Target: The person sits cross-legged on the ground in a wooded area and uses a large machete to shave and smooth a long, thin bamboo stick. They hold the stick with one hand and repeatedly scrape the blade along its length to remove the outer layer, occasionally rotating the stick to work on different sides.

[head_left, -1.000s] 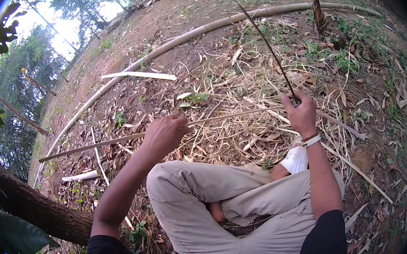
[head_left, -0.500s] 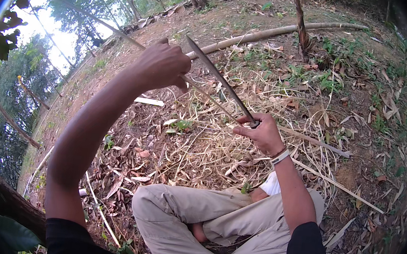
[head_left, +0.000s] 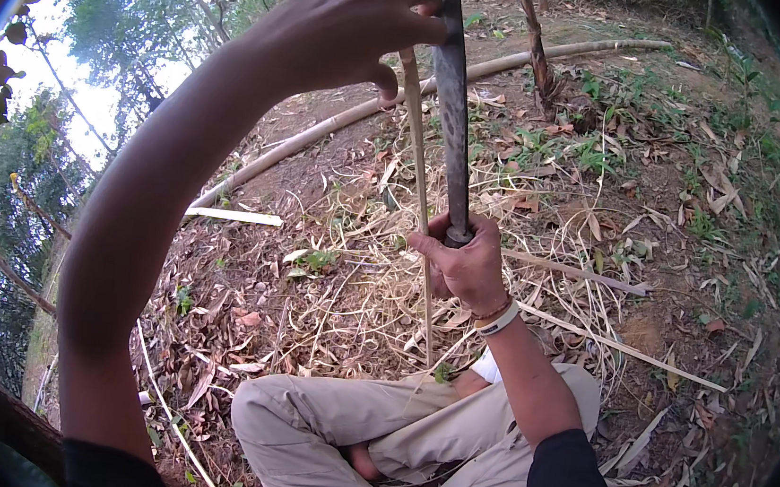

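My right hand (head_left: 464, 261) is closed on the short dark handle of a long knife (head_left: 455, 117), whose blade points up and away. A thin bamboo strip (head_left: 418, 142) runs steeply downward beside the blade and passes the right thumb and fingers; whether they pinch it too, I cannot tell. At the top, my left hand (head_left: 346, 30) lies across the strip near the knife's tip. Its fingers are apart, the thumb hangs clear on the strip's left, and the fingertips reach the blade's edge. The lower end of the strip hangs just beyond my crossed legs (head_left: 324, 417).
Pale shavings (head_left: 355, 306) and dry leaves cover the ground ahead. A long bamboo pole (head_left: 326, 127) lies across the slope. Split strips (head_left: 626, 349) lie right, a short pale piece (head_left: 236, 216) left. A thin trunk (head_left: 534, 49) rises beyond, and a branch (head_left: 10, 422) is at lower left.
My left hand has risen and come nearer, its fingers loosening from the strip. The strip has swung from a long slant to nearly upright. The knife has tilted more upright too.
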The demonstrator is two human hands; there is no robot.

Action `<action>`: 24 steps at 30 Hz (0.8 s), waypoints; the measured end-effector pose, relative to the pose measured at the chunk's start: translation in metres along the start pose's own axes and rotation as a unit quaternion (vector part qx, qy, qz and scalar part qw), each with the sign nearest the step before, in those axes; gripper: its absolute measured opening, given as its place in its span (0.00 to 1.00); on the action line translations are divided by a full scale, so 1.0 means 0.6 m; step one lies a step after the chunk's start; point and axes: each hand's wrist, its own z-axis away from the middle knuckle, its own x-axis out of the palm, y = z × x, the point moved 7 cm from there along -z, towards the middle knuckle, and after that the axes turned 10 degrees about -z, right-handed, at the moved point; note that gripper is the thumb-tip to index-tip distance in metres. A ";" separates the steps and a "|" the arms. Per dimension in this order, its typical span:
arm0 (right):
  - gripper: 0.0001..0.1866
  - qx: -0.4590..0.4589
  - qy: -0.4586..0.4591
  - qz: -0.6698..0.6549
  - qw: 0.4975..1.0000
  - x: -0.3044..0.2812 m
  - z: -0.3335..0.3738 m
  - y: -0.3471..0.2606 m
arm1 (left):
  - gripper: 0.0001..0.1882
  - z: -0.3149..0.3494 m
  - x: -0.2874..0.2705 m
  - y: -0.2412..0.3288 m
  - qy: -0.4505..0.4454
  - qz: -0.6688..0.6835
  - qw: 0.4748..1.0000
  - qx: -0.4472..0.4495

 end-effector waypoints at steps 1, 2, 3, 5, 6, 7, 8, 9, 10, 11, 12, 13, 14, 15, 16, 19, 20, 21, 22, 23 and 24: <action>0.12 0.007 0.004 -0.025 1.000 -0.003 0.003 -0.008 | 0.19 0.007 0.005 -0.006 0.024 -0.002 0.999 -0.049; 0.12 0.016 0.006 -0.060 0.998 0.003 0.006 -0.012 | 0.17 0.028 0.005 -0.013 0.041 -0.005 0.995 -0.092; 0.12 0.031 0.009 -0.074 0.997 0.006 0.008 -0.013 | 0.16 0.052 0.008 -0.015 0.057 -0.009 0.989 -0.135; 0.11 0.023 0.038 -0.060 0.997 -0.024 0.001 -0.002 | 0.06 0.101 0.021 0.011 0.135 0.067 0.947 -0.283; 0.11 0.020 0.050 -0.055 0.997 -0.035 -0.003 0.004 | 0.08 0.137 0.055 0.029 0.081 0.193 0.883 -0.420; 0.11 0.026 0.052 -0.066 0.996 -0.036 -0.002 0.013 | 0.14 0.177 0.087 0.063 0.021 0.349 0.759 -0.549; 0.12 0.028 0.051 -0.077 0.995 -0.029 -0.002 0.013 | 0.17 0.211 0.113 0.100 -0.014 0.432 0.673 -0.600; 0.12 0.032 0.051 -0.086 0.994 -0.025 -0.001 0.018 | 0.17 0.238 0.140 0.142 -0.012 0.489 0.618 -0.615; 0.12 0.039 0.055 -0.086 0.994 -0.026 0.000 0.025 | 0.15 0.244 0.159 0.186 -0.048 0.510 0.583 -0.631; 0.12 0.049 0.057 -0.087 0.993 -0.019 0.003 0.039 | 0.16 0.257 0.184 0.227 -0.035 0.564 0.531 -0.632; 0.12 0.054 0.063 -0.078 0.994 -0.025 0.005 0.040 | 0.17 0.247 0.208 0.257 -0.015 0.625 0.473 -0.620; 0.12 0.047 0.064 -0.088 0.993 -0.023 0.003 0.047 | 0.19 0.228 0.219 0.270 -0.013 0.667 0.431 -0.608; 0.12 0.045 0.062 -0.079 0.994 -0.024 0.004 0.051 | 0.20 0.209 0.228 0.281 -0.010 0.706 0.388 -0.592; 0.12 0.044 0.060 -0.071 0.995 -0.025 0.005 0.054 | 0.19 0.191 0.235 0.283 -0.022 0.717 0.392 -0.576; 0.12 0.043 0.057 -0.068 0.995 -0.023 0.005 0.060 | 0.19 0.176 0.239 0.280 -0.037 0.724 0.399 -0.561; 0.12 0.055 0.057 -0.037 0.996 -0.025 0.005 0.073 | 0.15 0.156 0.259 0.257 -0.035 0.679 0.460 -0.571; 0.12 0.067 0.062 -0.026 0.996 -0.027 0.005 0.074 | 0.14 0.152 0.266 0.248 -0.041 0.658 0.480 -0.579; 0.12 0.049 0.054 -0.012 0.997 -0.029 0.001 0.073 | 0.12 0.155 0.275 0.235 -0.029 0.628 0.486 -0.607; 0.13 0.055 0.067 -0.024 0.996 -0.038 0.000 0.080 | 0.12 0.159 0.288 0.223 0.006 0.616 0.481 -0.624; 0.13 0.059 0.076 -0.038 0.995 -0.038 -0.002 0.081 | 0.13 0.172 0.292 0.197 0.042 0.601 0.477 -0.640; 0.13 0.064 0.086 -0.053 0.993 -0.039 -0.004 0.083 | 0.13 0.188 0.297 0.166 0.077 0.584 0.473 -0.655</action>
